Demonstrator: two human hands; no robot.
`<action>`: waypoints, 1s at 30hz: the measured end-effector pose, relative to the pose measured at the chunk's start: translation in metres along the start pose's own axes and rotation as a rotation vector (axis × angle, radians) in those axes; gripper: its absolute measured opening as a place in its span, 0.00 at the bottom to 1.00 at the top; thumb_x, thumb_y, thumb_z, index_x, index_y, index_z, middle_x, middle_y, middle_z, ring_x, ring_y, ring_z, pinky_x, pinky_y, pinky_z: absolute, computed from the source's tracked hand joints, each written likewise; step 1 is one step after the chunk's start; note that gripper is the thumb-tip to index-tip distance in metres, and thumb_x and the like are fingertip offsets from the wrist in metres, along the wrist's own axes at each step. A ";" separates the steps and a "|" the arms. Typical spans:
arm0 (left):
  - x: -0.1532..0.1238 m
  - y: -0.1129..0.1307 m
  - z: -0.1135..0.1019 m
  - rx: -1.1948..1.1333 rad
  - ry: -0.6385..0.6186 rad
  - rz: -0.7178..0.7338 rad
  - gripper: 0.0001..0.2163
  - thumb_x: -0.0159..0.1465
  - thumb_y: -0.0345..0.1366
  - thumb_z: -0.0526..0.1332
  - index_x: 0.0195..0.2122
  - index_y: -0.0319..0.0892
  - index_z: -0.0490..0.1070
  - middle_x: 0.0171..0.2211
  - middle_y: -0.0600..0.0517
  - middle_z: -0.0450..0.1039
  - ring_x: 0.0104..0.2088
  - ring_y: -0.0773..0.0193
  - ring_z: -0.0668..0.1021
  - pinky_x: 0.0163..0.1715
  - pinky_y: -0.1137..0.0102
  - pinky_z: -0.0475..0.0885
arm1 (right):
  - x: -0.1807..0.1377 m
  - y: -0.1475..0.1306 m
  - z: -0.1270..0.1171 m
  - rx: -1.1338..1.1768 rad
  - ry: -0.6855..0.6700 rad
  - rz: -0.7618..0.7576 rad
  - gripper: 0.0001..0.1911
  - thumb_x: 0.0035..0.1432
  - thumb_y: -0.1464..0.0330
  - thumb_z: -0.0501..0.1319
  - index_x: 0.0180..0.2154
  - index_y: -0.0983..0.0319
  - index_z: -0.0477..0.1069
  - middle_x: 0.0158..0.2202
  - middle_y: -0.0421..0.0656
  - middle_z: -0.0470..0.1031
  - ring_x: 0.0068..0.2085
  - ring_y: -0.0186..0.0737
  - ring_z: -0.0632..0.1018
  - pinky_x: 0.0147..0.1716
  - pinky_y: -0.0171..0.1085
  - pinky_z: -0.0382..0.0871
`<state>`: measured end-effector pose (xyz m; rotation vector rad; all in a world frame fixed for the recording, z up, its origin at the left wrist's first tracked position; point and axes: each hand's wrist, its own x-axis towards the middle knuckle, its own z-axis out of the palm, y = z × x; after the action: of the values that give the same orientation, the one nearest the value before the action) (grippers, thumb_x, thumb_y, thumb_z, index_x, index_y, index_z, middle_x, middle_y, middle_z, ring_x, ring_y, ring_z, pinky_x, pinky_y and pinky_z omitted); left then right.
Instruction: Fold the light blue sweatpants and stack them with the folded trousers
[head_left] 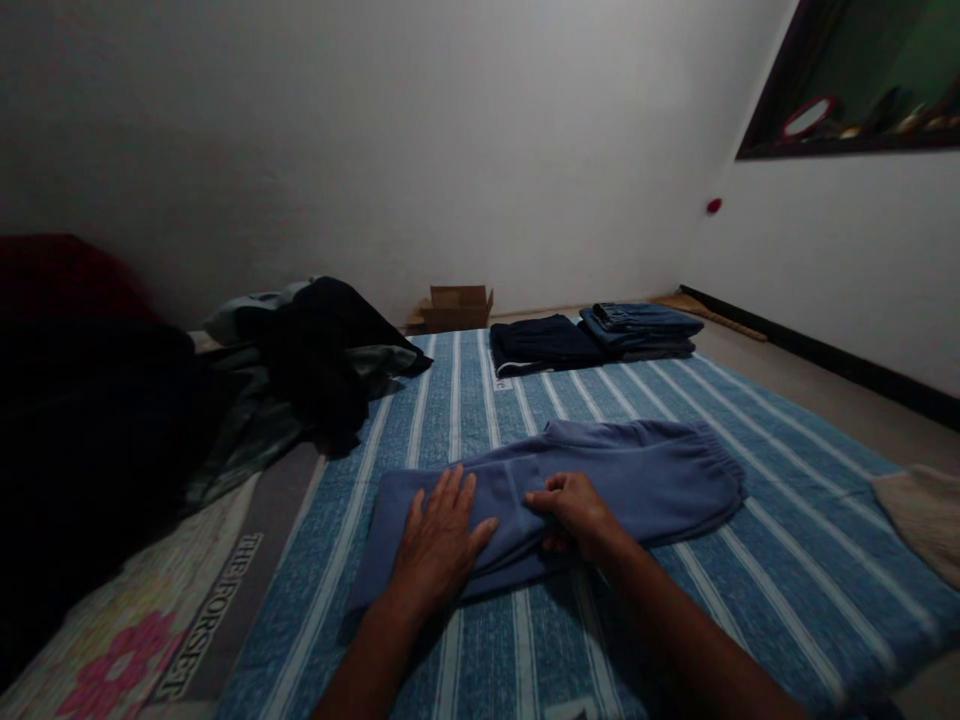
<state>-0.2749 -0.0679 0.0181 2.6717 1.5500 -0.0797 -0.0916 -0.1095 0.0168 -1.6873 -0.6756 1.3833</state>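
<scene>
Sweatpants point(600, 480) lie lengthwise along the bed's point(750, 580) near edge; my left hand point(439, 540) presses flat, right hand point(577, 512) pinches the fabric.

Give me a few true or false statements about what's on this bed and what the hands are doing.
1. The left hand lies flat on the blue sweatpants. True.
2. The right hand is lifted clear of the sweatpants. False: its fingers pinch the fabric.
3. The striped blanket is red. False: blue with pale stripes.
4. Folded clothes sit at the blanket's far end. True.
5. The cardboard box is on the blanket. False: it stands beyond it, by the wall.
</scene>
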 end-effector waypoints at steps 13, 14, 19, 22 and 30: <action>-0.004 0.004 -0.006 -0.043 -0.028 -0.007 0.29 0.66 0.48 0.49 0.65 0.38 0.52 0.67 0.42 0.46 0.67 0.53 0.49 0.62 0.51 0.48 | -0.001 0.002 0.000 -0.012 0.027 -0.007 0.14 0.49 0.68 0.63 0.30 0.58 0.55 0.13 0.30 0.65 0.10 0.35 0.69 0.05 0.27 0.53; -0.005 0.005 -0.007 -0.045 -0.030 -0.011 0.29 0.66 0.48 0.49 0.65 0.38 0.52 0.67 0.43 0.45 0.67 0.53 0.49 0.62 0.51 0.47 | -0.001 0.003 0.000 -0.019 0.021 -0.005 0.13 0.50 0.68 0.63 0.30 0.58 0.56 0.13 0.30 0.65 0.10 0.35 0.69 0.05 0.27 0.54; -0.009 0.007 -0.007 -0.075 -0.035 -0.008 0.29 0.66 0.48 0.48 0.65 0.39 0.51 0.67 0.43 0.45 0.67 0.53 0.49 0.62 0.51 0.47 | -0.004 0.004 -0.002 -0.055 -0.039 -0.007 0.09 0.51 0.67 0.61 0.28 0.61 0.61 0.15 0.34 0.67 0.11 0.33 0.69 0.06 0.27 0.55; -0.009 0.006 -0.006 -0.088 -0.028 -0.006 0.29 0.66 0.49 0.49 0.64 0.39 0.52 0.67 0.42 0.45 0.67 0.53 0.49 0.63 0.52 0.47 | -0.008 0.000 -0.002 -0.065 -0.064 -0.032 0.08 0.51 0.67 0.61 0.27 0.62 0.63 0.16 0.34 0.67 0.11 0.32 0.69 0.07 0.28 0.57; -0.009 0.009 -0.027 -0.143 0.006 -0.022 0.30 0.67 0.51 0.46 0.65 0.38 0.50 0.68 0.41 0.43 0.67 0.53 0.47 0.62 0.52 0.48 | -0.024 -0.022 -0.009 0.045 -0.074 -0.250 0.10 0.45 0.64 0.63 0.28 0.62 0.67 0.19 0.34 0.66 0.16 0.31 0.69 0.11 0.30 0.65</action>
<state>-0.2705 -0.0782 0.0456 2.5476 1.5253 0.0366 -0.0872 -0.1203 0.0486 -1.4669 -0.8594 1.2779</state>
